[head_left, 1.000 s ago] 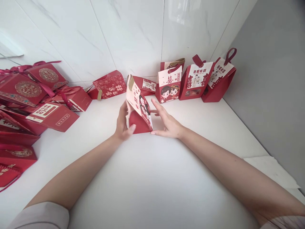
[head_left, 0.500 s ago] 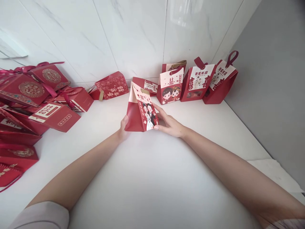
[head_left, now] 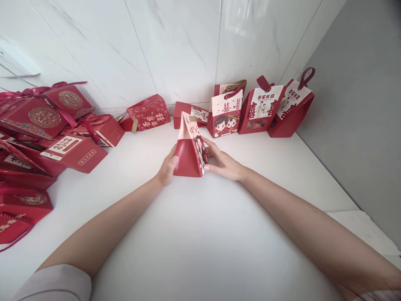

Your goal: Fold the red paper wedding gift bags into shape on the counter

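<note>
Between my two hands a red and cream gift box point(head_left: 189, 156) stands upright on the white table, its narrow red side facing me and its printed couple panel turned to the right. My left hand point(head_left: 168, 167) grips the box along its left side, with the thumb at the near edge and the other fingers hidden behind. On the opposite side my right hand point(head_left: 221, 162) holds the printed panel, thumb at the lower near corner and fingers higher up. Just behind the held box a red box point(head_left: 189, 113) with a white label lies on its side.
Several upright gift boxes stand along the tiled wall, among them a cartoon-couple box point(head_left: 224, 115) and a red-handled box point(head_left: 291, 108). A patterned red box point(head_left: 150, 113) lies left of centre. Ribboned red boxes point(head_left: 46, 113) pile up at left. White paper point(head_left: 365, 230) lies at right.
The held box has turned so its printed panel faces farther right and its red side faces me. My left hand has shifted right with it; my right hand has barely moved.
</note>
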The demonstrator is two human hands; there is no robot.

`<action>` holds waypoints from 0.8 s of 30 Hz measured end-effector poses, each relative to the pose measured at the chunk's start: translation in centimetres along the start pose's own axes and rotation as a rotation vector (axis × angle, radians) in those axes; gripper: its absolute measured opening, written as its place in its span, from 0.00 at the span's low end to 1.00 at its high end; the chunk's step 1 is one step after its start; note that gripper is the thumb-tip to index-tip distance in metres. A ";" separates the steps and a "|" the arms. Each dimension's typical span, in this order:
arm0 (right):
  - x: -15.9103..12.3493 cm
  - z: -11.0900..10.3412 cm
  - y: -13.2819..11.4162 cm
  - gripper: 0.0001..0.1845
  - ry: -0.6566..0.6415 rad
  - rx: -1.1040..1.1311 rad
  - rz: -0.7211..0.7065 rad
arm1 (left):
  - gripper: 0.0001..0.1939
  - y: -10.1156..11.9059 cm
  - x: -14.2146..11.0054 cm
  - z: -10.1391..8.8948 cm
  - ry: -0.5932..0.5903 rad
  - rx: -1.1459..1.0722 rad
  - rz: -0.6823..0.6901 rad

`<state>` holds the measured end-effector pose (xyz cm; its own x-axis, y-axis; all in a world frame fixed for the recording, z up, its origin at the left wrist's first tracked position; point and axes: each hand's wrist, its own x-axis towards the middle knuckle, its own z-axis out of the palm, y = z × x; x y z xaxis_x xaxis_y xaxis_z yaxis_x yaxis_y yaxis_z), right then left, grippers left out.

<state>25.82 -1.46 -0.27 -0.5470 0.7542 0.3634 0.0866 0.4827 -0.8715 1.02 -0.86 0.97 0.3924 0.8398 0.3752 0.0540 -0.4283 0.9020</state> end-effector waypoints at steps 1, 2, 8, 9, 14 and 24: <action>0.0 0.0 0.0 0.58 0.022 -0.015 -0.016 | 0.43 0.2 0.0 0.1 0.044 -0.128 -0.101; -0.1 0.0 -0.1 0.59 0.045 -0.034 -0.031 | 0.42 0.5 0.1 0.1 0.103 -0.253 -0.211; 0.0 0.3 -0.7 0.68 0.159 -0.089 -0.025 | 0.40 1.0 0.8 -0.2 0.235 -0.440 -0.427; 0.0 0.4 -0.7 0.67 0.167 -0.085 -0.009 | 0.44 0.8 0.9 -0.2 0.272 -0.436 -0.423; 0.1 0.2 -0.6 0.61 0.208 -0.055 0.156 | 0.56 0.2 1.0 -0.4 0.283 -0.357 -0.472; 0.0 -0.2 -0.4 0.56 0.263 -0.152 0.258 | 0.51 0.6 1.3 -1.6 0.068 -0.389 -0.546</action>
<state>25.92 -1.60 0.12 -0.2607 0.9381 0.2281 0.3262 0.3079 -0.8937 0.04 0.50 2.37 0.3429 0.9264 -0.1558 -0.1110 0.2046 0.9725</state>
